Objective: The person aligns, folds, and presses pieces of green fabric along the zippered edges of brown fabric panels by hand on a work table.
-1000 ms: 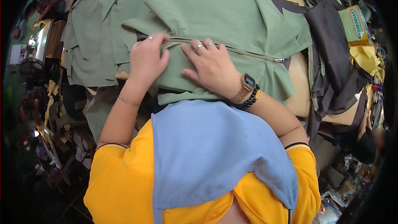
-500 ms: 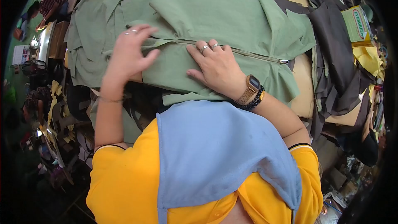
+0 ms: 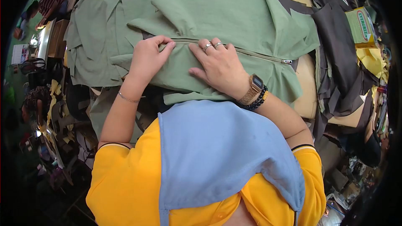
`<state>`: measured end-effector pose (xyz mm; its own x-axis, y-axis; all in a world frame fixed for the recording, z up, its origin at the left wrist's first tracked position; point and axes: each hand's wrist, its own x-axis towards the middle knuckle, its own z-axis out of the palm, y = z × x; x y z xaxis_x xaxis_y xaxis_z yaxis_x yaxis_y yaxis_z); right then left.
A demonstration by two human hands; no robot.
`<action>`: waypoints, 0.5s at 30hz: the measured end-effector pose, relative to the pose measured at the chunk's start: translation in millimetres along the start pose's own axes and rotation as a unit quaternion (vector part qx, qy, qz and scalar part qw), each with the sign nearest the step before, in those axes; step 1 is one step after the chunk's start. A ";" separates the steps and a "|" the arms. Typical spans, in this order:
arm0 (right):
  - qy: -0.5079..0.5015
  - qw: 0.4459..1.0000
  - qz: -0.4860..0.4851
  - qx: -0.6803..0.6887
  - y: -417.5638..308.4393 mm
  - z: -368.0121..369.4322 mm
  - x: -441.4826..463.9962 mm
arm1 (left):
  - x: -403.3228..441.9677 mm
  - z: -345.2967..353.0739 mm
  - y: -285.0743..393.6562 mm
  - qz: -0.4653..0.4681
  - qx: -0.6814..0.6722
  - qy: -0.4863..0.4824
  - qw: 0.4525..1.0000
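Note:
A large piece of green fabric is spread in front of me, with folds in it. A long zipper runs across it, its metal slider at the right end. My left hand pinches the fabric at the zipper's left part, thumb against forefinger. Just right of it, my right hand lies palm down, fingers stretched over the cloth and fingertips at the zipper line. It wears two rings and a watch.
Dark fabric hangs over the right side of the tan tabletop. A green and yellow box stands beyond it. More green pieces lie in layers at left. Other people are at the far left.
My left hand has come down and to the right, from hovering with fingers apart to pinching the fabric by the zipper. My right hand stays in place.

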<state>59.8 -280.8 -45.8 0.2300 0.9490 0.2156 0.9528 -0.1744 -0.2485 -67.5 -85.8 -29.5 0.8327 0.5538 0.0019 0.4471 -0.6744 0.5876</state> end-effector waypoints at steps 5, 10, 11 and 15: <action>-0.007 1.000 0.001 -0.005 -0.6 -1.5 1.3 | 2.2 5.5 -3.0 -0.021 -0.016 0.013 1.000; -0.001 1.000 0.003 -0.002 -1.7 -1.5 3.6 | 3.3 6.6 -1.3 -0.031 -0.007 0.019 0.999; 0.004 1.000 0.002 -0.003 -2.1 -1.0 4.1 | 3.0 6.9 -0.7 -0.027 -0.006 0.024 0.999; 0.001 1.000 0.002 -0.010 -3.5 1.2 7.0 | 3.9 6.7 0.3 -0.033 -0.002 0.023 0.999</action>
<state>57.8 -273.3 -44.6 0.2347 0.9476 0.2168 0.9555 -0.1839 -0.2306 -61.9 -87.1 -34.7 0.7857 0.6185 0.0007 0.4985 -0.6340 0.5912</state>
